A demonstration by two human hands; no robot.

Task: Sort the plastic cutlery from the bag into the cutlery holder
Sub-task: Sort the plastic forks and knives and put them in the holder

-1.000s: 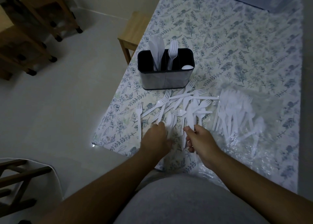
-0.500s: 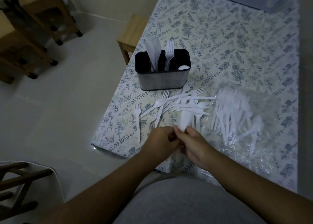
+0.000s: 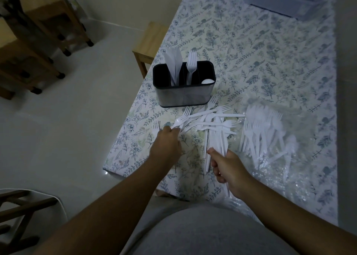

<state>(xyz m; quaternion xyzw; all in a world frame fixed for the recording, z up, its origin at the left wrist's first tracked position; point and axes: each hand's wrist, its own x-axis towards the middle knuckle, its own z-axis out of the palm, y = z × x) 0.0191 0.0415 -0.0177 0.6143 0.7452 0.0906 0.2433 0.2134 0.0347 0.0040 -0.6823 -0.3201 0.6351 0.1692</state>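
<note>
Plastic cutlery (image 3: pixel 210 119) lies loose near the table's (image 3: pixel 270 48) left edge, in front of the cutlery holder (image 3: pixel 184 92). Left hand (image 3: pixel 167 145) reaches to the pile's left end, fingers curled at a fork (image 3: pixel 181 120); whether it grips cannot be told. Right hand (image 3: pixel 229 167) grips a bundle of white handles (image 3: pixel 217 142). Further right, more cutlery sits in the clear bag (image 3: pixel 280 139).
</note>
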